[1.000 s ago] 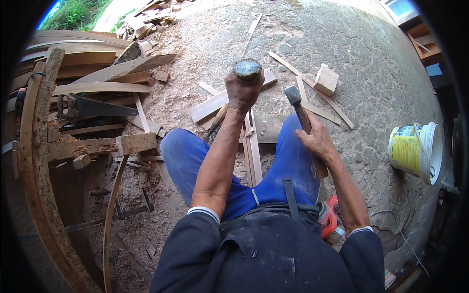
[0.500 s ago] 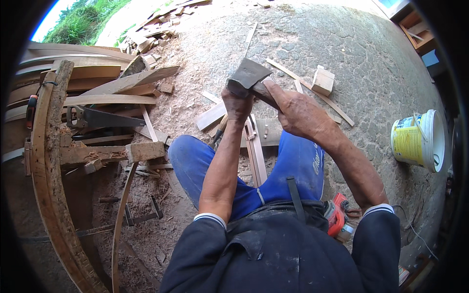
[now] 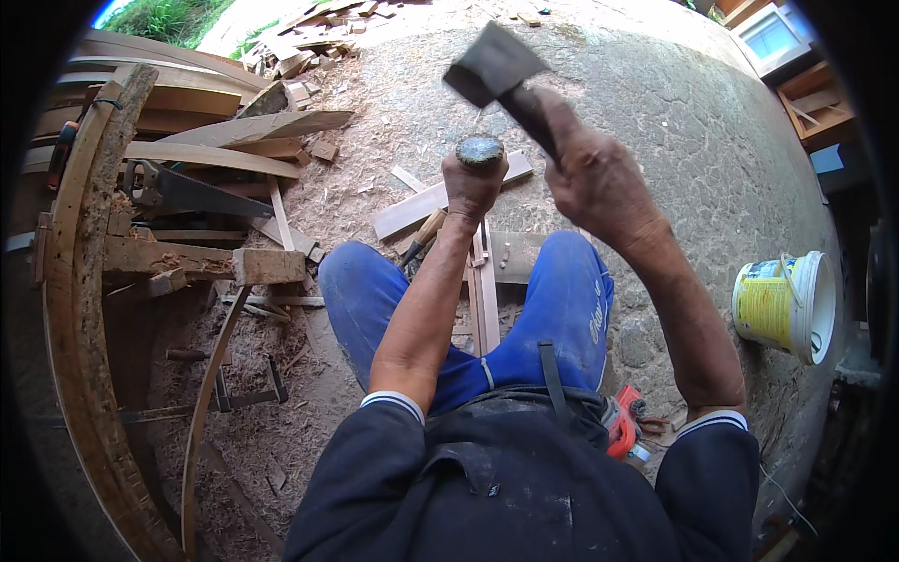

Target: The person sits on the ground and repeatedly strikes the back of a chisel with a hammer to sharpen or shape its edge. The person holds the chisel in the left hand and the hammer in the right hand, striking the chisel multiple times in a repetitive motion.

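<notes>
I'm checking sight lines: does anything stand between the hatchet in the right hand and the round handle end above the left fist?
Nothing visible does. The hatchet, gripped in the right hand, is apart from the handle end in the left hand; only ground shows in the gap. One view leaves depth uncertain.

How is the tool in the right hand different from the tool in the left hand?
Shape: the hatchet-like tool shows a broad, angular dark head; the round-ended tool shows only a roundish, worn top.
Pose: the hatchet-like tool slants up and leftward in the picture; the round-ended tool is seen nearly end-on.
Shared: each is gripped, one in the right hand, the other in the left hand.
</notes>
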A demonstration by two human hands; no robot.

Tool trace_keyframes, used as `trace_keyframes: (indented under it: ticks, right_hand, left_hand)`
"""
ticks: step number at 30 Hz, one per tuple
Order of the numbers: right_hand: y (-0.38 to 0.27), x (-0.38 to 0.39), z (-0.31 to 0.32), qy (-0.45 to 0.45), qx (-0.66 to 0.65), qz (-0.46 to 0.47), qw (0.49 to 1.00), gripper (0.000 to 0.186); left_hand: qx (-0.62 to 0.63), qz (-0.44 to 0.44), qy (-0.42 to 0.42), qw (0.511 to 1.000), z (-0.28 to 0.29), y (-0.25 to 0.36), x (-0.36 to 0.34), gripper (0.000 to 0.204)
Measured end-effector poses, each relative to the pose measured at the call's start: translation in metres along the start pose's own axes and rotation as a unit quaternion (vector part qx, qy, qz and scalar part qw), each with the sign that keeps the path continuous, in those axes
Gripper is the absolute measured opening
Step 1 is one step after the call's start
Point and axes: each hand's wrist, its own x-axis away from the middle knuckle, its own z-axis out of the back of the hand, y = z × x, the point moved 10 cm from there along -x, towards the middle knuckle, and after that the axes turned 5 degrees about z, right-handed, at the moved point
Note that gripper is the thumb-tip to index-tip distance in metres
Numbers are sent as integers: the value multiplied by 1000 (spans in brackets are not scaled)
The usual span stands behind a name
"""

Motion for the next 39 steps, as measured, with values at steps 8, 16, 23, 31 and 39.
trace_keyframes:
  ticks: [8, 16, 23, 31, 39]
  right_hand:
    - [-9, 43, 2, -2, -182, 41, 983, 71]
    - [-12, 25, 144, 428, -98, 22, 898, 49]
    - [20, 71, -68, -106, -99, -49, 988, 65]
    - [-37, 18, 185, 346, -79, -25, 935, 55]
    - [27, 63, -83, -147, -80, -77, 983, 62]
  left_hand:
    - [39, 51, -4, 998, -3, -5, 7, 16]
    - [-44, 21, -26, 998, -12, -26, -6, 12]
    - [-50, -68, 38, 996, 1, 19, 18, 22]
    - [-54, 51, -38, 996, -14, -37, -5, 16]
    - [20, -28, 84, 996, 17, 24, 26, 27]
